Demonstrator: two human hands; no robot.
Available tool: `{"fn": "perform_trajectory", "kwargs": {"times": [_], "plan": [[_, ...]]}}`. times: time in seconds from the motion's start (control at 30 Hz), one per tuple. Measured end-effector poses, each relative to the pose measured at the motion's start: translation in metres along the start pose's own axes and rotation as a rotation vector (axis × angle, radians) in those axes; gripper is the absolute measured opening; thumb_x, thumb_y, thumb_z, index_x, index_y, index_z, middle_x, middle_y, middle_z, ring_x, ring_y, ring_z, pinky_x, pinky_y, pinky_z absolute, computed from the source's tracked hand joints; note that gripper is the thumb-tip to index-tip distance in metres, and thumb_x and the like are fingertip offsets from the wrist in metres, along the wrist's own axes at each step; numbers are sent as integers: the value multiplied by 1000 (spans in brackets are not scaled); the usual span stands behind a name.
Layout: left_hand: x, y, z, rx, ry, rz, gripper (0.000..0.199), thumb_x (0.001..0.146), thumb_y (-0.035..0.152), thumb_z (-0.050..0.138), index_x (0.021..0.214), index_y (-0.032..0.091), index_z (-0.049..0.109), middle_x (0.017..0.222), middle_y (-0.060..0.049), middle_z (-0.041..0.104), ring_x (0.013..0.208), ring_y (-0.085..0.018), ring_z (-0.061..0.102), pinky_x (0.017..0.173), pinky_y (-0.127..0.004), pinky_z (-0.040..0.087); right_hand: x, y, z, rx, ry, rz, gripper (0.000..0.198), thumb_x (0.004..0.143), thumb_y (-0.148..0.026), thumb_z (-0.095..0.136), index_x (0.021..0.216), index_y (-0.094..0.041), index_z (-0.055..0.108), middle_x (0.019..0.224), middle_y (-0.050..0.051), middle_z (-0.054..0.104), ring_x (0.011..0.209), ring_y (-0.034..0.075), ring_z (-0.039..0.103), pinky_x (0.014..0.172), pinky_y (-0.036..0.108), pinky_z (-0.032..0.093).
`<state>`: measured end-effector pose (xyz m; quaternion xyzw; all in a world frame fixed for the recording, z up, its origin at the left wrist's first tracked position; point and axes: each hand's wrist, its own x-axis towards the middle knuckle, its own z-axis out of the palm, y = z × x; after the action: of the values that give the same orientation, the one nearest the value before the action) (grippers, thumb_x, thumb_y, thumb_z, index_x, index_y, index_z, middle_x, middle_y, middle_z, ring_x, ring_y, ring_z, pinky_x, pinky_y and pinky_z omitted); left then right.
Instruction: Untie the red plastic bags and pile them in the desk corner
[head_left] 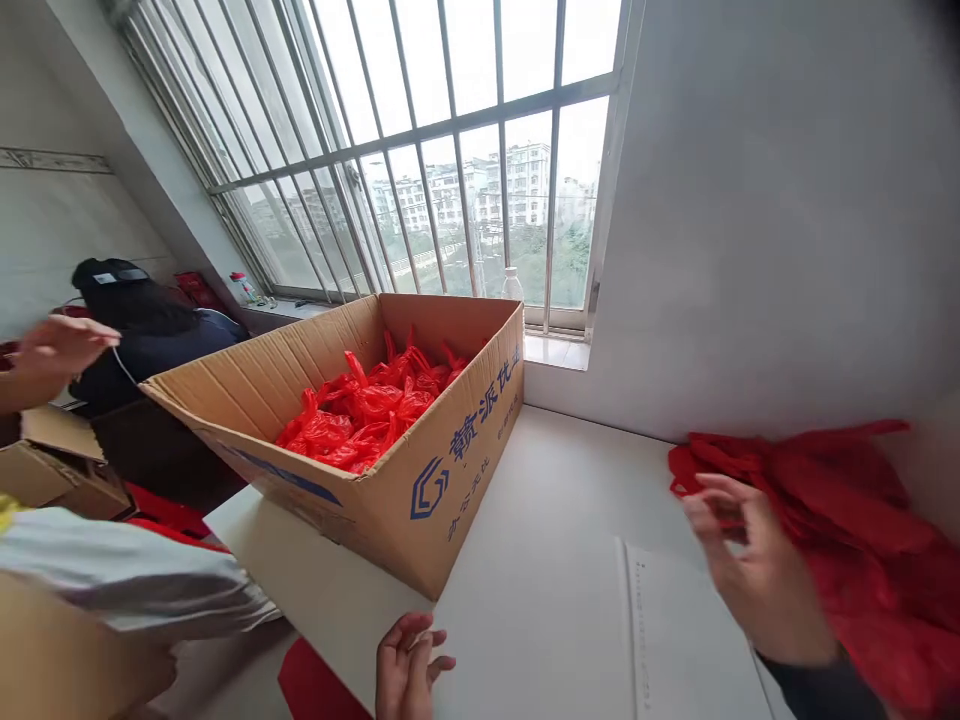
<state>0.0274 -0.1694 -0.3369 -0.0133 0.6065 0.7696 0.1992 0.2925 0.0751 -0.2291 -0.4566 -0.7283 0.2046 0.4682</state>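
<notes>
Red fabric pile (862,510) sits at the right end of the white surface (555,500), bunched against the wall. Right hand (765,585) is over its near-left edge, thumb and fingers curved with a gap between; motion blur, can't tell if the fingertips touch the fabric. Left hand (405,668) at bottom center, near the box corner, fingers loosely bent and apart, nothing seen in it. Cardboard box (420,530), open-topped, blue print on side, stands left on the same surface, red plastic bags (367,405) heaped inside. White strip (641,630) with small print lies between the hands. Clear bottle (512,285) behind box, by barred window. Co-worker's hand (60,350) far left, beside a person in a dark cap (112,275).
</notes>
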Motion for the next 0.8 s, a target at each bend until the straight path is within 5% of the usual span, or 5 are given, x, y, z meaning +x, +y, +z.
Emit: {"fn": "perform_trajectory", "kwargs": {"times": [0.1, 0.2, 0.37, 0.67, 0.8], "plan": [[8, 6, -11, -327, 86, -378, 18, 84, 18, 58, 102, 18, 56, 102, -10, 65, 85, -21, 71, 73, -35, 61, 25, -135, 80, 124, -289, -689, 71, 83, -58, 66, 142, -26, 41, 145, 14, 45, 136, 35, 37, 110, 54, 35], [11, 16, -8, -554, -35, -500, 30, 90, 23, 54, 115, 6, 53, 118, -27, 62, 105, -34, 69, 84, -47, 60, 30, -223, 133, 201, -468, -1028, 81, 75, -61, 72, 141, -22, 45, 138, 13, 52, 133, 36, 37, 117, 59, 15], [9, 34, -6, -847, -115, -502, 71, 92, 29, 55, 144, -10, 27, 130, -39, 52, 125, -43, 55, 91, -50, 59, 18, -269, 162, 322, -512, -954, 23, 83, -40, 68, 74, -22, 57, 79, 0, 57, 82, 19, 50, 101, 41, 34], [42, 58, -25, -854, -14, -330, 63, 94, 19, 47, 149, -2, 22, 127, -31, 57, 113, -33, 66, 89, -42, 61, 10, -303, 215, 430, -500, -1016, 16, 83, -27, 64, 74, -21, 52, 80, 0, 54, 82, 18, 50, 94, 33, 37], [41, 57, -81, -757, 130, -181, 52, 93, 11, 46, 144, 10, 38, 121, -23, 64, 100, -30, 71, 78, -41, 64, 2, -324, 245, 365, -471, -888, 11, 86, -30, 62, 79, -21, 60, 87, 5, 59, 92, 23, 52, 93, 36, 43]]}}
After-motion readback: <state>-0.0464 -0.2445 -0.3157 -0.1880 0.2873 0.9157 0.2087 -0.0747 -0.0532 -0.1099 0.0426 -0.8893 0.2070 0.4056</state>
